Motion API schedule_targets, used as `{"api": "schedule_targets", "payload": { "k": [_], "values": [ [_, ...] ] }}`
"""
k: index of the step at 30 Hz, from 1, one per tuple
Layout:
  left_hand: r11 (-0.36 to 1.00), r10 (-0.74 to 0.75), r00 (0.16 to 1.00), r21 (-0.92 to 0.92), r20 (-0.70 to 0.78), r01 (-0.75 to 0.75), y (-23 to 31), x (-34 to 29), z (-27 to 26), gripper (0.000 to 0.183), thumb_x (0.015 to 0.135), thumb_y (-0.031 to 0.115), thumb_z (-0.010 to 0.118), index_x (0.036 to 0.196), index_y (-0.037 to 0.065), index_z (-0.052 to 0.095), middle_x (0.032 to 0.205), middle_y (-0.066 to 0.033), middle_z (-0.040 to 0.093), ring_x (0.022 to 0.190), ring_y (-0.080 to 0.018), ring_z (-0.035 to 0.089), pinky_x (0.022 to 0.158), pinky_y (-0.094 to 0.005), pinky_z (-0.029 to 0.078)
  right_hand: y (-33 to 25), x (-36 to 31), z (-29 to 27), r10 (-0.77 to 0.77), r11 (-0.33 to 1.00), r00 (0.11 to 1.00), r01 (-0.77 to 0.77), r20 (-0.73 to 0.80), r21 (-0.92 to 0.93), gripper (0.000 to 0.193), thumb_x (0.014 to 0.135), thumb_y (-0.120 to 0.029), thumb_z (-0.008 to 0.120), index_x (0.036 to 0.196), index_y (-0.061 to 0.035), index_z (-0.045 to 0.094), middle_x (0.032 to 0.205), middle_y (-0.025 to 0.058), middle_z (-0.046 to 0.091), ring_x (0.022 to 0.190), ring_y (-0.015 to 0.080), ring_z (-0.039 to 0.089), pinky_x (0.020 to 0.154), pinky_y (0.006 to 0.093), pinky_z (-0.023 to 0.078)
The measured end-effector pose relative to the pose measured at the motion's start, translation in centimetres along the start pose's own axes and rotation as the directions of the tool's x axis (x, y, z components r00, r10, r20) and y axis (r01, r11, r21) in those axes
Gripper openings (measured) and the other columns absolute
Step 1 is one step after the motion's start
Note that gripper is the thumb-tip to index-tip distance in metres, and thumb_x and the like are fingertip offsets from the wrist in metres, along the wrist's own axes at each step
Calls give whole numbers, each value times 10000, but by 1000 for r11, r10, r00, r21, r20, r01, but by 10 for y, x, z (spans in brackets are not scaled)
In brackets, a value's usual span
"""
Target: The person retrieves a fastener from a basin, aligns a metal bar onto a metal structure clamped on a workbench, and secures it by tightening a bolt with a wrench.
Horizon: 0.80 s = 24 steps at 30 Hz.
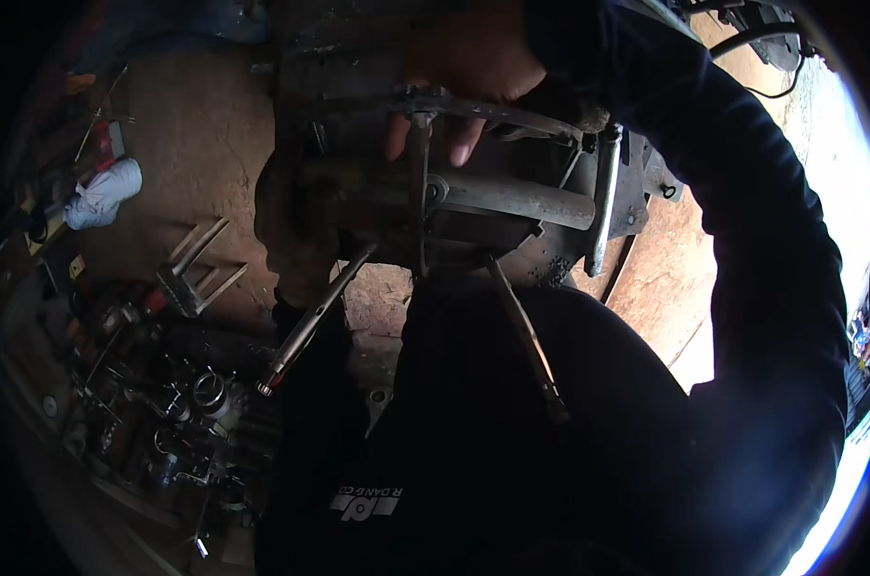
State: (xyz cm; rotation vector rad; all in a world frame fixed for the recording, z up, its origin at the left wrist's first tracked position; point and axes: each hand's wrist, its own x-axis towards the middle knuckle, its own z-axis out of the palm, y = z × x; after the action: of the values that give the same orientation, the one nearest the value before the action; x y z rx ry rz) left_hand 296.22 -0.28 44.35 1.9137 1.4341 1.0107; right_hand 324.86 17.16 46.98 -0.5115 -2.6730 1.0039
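right hand (473, 67): fingers apart, extending past metal bar (529, 118); cannot tell if gripping
left hand (301, 235): deep shadow; cannot tell state
metal bar: upper centre, beyond grey tube (521, 199)

A dark, worn, T-shaped metal bar (420, 178) lies at twelve o'clock, its stem pointing toward six.

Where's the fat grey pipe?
In the head view, the fat grey pipe lies in the upper middle, below the right hand, its right end beside the silver rod.
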Motion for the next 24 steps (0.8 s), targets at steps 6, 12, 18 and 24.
{"api": "schedule_targets", "payload": {
  "k": [6,12,18,24],
  "values": [
    [999,-8,996,40,-84,11,-19,-15,3,463,933,72,648,1369,-68,583,1134,-173,722,1069,-322,693,948,-429,561,1,12,27,-88,987,973,57,215,148,273,913,-166,749,1176,-93,752,1088,118,736,934,256,712,829,364,577],
    [1000,7,996,14,-85,-6,-19,-14,3,484,910,27,636,1381,-67,575,1134,-176,723,1036,-315,700,966,-430,547,1,10,33,-111,971,959,48,260,236,294,913,-186,730,1195,-103,748,1106,125,738,959,277,711,851,384,575],
    [994,-22,998,-112,-54,16,-17,-13,5,508,897,-26,623,1398,-70,556,1131,-182,719,896,-256,698,898,-413,555,7,10,34,-95,966,959,24,267,259,316,913,-207,711,1213,-114,745,1123,132,740,985,298,711,874,405,574],
    [999,-33,995,-14,-96,32,-18,-14,5,504,905,-22,620,1404,-58,559,1151,-191,709,994,-287,709,901,-401,579,13,15,29,-82,973,966,24,245,231,339,913,-228,692,1232,-124,741,1141,139,742,1010,319,711,896,425,573]
  ]
}}
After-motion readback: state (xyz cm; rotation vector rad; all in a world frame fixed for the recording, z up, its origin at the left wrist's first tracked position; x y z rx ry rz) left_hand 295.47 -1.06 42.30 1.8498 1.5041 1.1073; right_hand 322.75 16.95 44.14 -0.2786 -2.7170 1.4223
